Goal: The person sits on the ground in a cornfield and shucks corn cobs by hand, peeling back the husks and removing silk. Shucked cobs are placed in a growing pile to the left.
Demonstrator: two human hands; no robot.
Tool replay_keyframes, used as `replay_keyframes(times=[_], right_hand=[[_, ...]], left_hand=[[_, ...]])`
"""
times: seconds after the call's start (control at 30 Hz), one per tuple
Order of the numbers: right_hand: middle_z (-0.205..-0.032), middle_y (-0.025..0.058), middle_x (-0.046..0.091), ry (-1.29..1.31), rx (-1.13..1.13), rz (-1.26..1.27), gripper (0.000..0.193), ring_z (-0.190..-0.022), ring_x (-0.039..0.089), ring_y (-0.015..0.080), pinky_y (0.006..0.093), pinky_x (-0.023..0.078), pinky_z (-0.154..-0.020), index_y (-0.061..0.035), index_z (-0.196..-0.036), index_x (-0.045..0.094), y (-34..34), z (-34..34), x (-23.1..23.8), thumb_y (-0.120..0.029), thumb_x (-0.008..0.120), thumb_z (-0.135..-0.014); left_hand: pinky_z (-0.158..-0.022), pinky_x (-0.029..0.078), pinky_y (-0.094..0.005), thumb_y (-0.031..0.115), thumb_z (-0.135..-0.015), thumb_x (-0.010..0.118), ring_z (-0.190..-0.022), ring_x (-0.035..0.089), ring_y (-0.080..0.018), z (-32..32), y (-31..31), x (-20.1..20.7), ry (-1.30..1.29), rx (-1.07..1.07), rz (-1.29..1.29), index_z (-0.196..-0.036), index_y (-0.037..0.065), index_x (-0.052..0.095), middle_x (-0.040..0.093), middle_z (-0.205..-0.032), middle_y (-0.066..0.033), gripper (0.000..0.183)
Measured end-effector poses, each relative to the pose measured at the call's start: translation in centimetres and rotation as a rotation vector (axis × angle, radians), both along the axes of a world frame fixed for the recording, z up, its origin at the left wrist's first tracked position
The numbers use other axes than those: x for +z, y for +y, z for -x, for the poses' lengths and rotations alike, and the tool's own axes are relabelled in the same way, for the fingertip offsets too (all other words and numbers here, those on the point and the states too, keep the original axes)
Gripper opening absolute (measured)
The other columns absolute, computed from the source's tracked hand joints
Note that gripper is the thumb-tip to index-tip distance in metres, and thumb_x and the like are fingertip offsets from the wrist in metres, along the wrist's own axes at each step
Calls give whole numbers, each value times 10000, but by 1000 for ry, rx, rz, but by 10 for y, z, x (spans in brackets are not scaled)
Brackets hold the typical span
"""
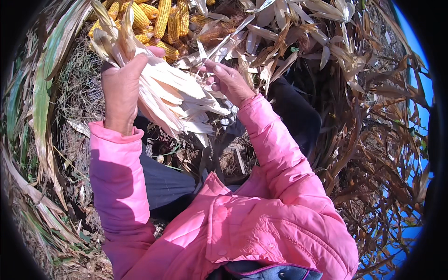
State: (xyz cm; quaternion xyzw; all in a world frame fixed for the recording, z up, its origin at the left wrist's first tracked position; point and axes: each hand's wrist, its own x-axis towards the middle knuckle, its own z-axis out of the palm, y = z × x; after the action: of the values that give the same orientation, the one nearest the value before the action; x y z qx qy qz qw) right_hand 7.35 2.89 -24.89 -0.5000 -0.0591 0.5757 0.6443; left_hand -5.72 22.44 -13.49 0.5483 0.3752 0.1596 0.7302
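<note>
My left hand [126, 84] is closed around a thick bunch of pale corn husks [175, 91]. The husks fan out toward the right and down, and dry tips stick up past the thumb. Whether an ear of corn is inside the bunch is hidden. Close to the bunch's right side is my right hand [228, 83], its fingers curled together. A thin pale strip shows by its fingertips, but I cannot make out what they hold. Just beyond both hands lies a pile of husked yellow corn ears [163, 18].
Loose dry husks [322, 23] lie at the far right of the corn pile. Dry corn stalks [373, 140] crowd the right side, and greenish leaves [44, 88] hang along the left. My dark-trousered legs [165, 182] are bent below the hands, over straw-littered ground.
</note>
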Motion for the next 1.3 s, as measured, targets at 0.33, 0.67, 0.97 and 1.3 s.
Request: replay_keyframes(times=[0.33, 0.67, 0.97, 1.3], right_hand=[[-769, 32, 496, 176, -654, -171, 277, -599, 486, 87, 183, 373, -444, -41, -966, 470, -37, -53, -46, -317, 478, -944], [-1316, 97, 457, -1283, 862, 462, 605, -1237, 389, 298, 399, 390, -966, -246, -1298, 444, -56, 63, -131, -267, 685, -743], [-1267, 82, 495, -1464, 874, 707, 555, -1112, 506, 257, 366, 480, -834, -262, -1305, 394, -55, 82, -196, -155, 569, -789], [-1067, 133, 621, -513, 343, 449, 398, -969, 587, 201, 306, 427, -869, -35, -1200, 532, -76, 43, -122, -196, 592, -841]], left_hand=[[-744, 479, -306, -43, -734, 584, -684, 574, -159, 16, 47, -2, -329, 411, -124, -737, -53, 602, 575, -670, -69, 20], [-763, 450, -256, 32, -758, 656, -776, 594, -127, 9, 27, 3, -188, 287, -70, -945, -47, 627, 629, -850, -75, 206], [-713, 442, -226, 36, -770, 661, -735, 565, -89, 9, 20, 8, -158, 247, -132, -980, -29, 628, 625, -850, -53, 222], [-611, 420, -214, 47, -772, 684, -666, 542, -73, 7, 25, 1, -21, 246, -108, -911, 16, 646, 610, -781, -6, 148]])
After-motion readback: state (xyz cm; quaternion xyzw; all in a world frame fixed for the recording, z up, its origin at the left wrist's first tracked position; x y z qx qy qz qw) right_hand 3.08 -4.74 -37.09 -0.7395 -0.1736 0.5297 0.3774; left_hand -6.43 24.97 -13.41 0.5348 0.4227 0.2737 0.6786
